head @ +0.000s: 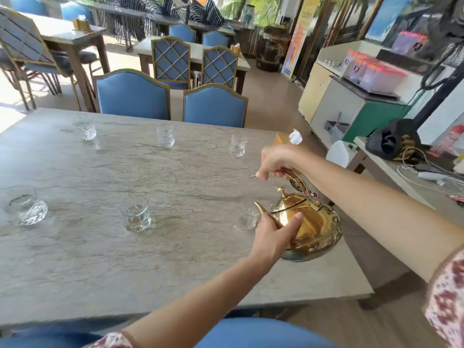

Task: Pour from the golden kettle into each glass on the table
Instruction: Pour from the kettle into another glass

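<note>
My right hand (273,163) grips the ornate handle of the shiny golden kettle (308,224) at the table's (100,259) right edge, its spout dipped toward the nearest glass (247,219), while my left hand (273,234) presses flat against its polished, embossed body.

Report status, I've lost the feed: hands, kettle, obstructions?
Right hand gripping handle. Left hand steadying golden kettle, spout at nearest glass. Nothing obstructing.
</note>
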